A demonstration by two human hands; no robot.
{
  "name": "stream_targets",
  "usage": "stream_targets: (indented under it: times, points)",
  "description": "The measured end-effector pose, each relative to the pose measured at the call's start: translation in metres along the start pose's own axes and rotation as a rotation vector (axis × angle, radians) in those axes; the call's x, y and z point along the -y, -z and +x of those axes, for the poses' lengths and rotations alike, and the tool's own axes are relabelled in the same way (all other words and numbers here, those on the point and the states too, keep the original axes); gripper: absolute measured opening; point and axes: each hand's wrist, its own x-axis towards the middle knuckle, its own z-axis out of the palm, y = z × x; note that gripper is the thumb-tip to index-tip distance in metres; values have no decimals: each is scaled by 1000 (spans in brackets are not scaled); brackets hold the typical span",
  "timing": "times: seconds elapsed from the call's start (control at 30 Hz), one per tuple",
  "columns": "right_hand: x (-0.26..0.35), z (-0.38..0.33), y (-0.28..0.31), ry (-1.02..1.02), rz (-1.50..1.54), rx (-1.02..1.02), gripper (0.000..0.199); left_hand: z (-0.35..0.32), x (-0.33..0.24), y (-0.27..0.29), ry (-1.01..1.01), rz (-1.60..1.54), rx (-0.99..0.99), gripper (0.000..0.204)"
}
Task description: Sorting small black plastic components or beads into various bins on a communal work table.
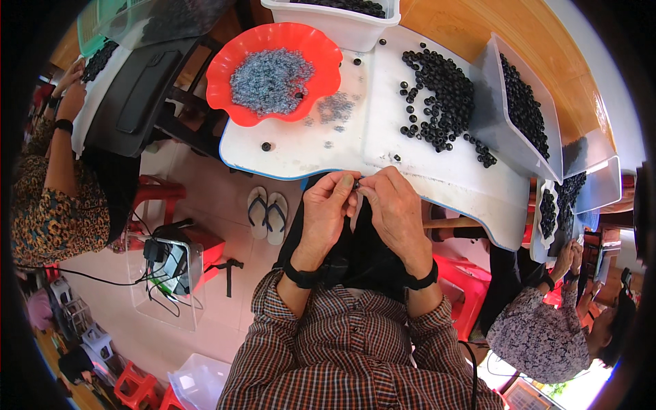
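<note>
Forward and to the left of the left grip (328, 205), a red bowl (217, 78) with a wavy rim stands on the bench (297, 156), holding small clear pieces (268, 80). The left grip is drawn together, thumb and forefinger pinching a small dark piece (356, 184), which sits at the fingertips, between the two hands and just off the near edge of the bench. In my judgement the piece is very light, stiff and smooth, more liable to slip than to break; hold is best taken across its opposite sides with the fingertip pads. The fingers cover most of it, so which way it points and the line of its long axis cannot be determined. The right grip (392, 208) has its thumb and forefinger closed in at the right side of the piece; whether it pinches or merely touches cannot be told. Forward and to the right of the right grip lie loose black pieces (447, 92), stubby and round, showing no marked long axis; farther right stands a translucent bin (497, 130) of similar pieces.
</note>
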Motion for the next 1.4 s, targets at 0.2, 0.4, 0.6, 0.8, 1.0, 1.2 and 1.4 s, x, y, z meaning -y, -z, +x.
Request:
stream_targets:
  times: [0.2, 0.4, 0.6, 0.8, 1.0, 1.2, 1.4]
  points:
    - [-5, -7, 10, -31, 57, 75, 9, -4, 2, 0, -42, 190, 29, 19]
    - [-6, -13, 18, -89, 72, 128, 9, -4, 7, -3, -48, 258, 60, 19]
    - [-9, -14, 21, -90, 34, 119, 10, -4, 9, -8, -45, 277, 54, 18]
    - [-14, -15, 21, -168, 195, 124, 10, -2, 9, -4, 26, 218, 95, 19]
    - [-8, -14, 23, -133, 114, 128, 9, -2, 11, -6, 53, 137, 84, 18]
    - [-10, -15, 24, -48, -77, 156, 8, -4, 12, -6, 44, 229, 84, 17]
    - [-9, -12, 23, -78, -73, 185, 11, -3, 10, -5, 26, 347, 93, 17]
